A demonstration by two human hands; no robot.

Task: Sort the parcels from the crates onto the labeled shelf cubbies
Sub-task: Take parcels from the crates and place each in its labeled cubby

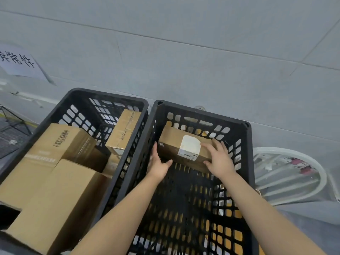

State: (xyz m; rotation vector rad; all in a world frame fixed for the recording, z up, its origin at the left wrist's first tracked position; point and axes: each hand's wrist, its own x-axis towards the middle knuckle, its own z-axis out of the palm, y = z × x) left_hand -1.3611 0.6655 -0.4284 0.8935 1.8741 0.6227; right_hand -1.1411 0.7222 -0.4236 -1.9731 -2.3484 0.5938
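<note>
right crate (202, 112): nearly cleared out, one box (176, 142) left at the far end
left crate (110, 94): pretty full, several boxes (55, 199) waiting
left hand (158, 166): open, fingers straight against the box's left end
right hand (219, 159): spread over its right end, no real grip yet
shelf: not in view, can't tell what's sorted
progress: I'd guess roughly halfway

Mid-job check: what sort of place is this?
Likely a parcel sorting or stock room: two black plastic crates, cardboard parcels inside them, one bearing a shipping label, and a printed paper sign.
</note>
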